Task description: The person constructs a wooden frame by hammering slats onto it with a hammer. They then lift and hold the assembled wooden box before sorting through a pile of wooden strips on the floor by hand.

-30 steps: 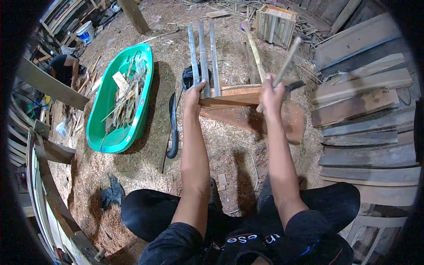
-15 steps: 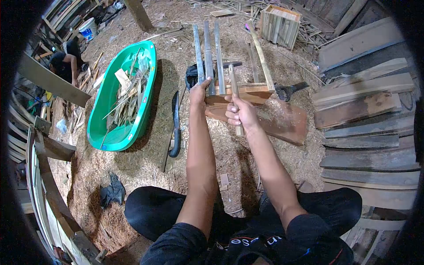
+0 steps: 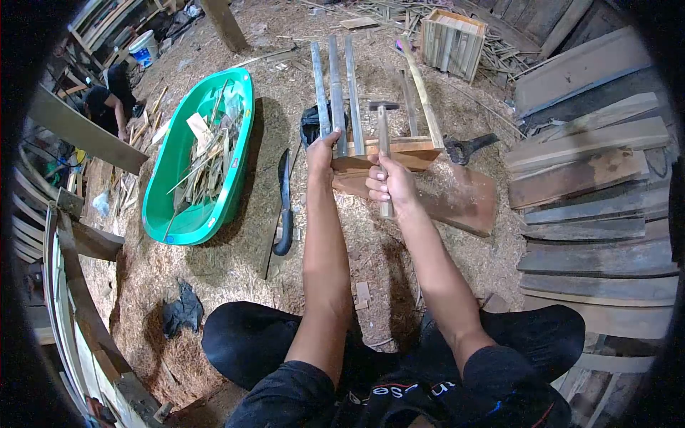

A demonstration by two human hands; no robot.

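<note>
My right hand [image 3: 392,182] is wrapped round the wooden handle of a hammer [image 3: 384,130], whose dark metal head points away from me. It is raised over a piece of wooden slatwork: long narrow slats [image 3: 335,85] run away from me and meet a brown board [image 3: 410,158] lying crosswise. My left hand [image 3: 325,151] grips the near end of the slats at the board's left end, with the thumb on top. Any nail there is too small to make out. Below the board a wider reddish plank [image 3: 460,196] lies on the ground.
Left of my arms lie a large knife [image 3: 285,207] and a green tub [image 3: 153,207] of wood scraps. A hand saw with a dark handle [image 3: 464,148] is at the right. Stacked boards [image 3: 592,250] line the right side. Another person [image 3: 107,107] works at far left.
The hammer has turned slightly in my right hand, its handle now straighter and its head shifted a little to the right. My left hand keeps its hold on the slats.
</note>
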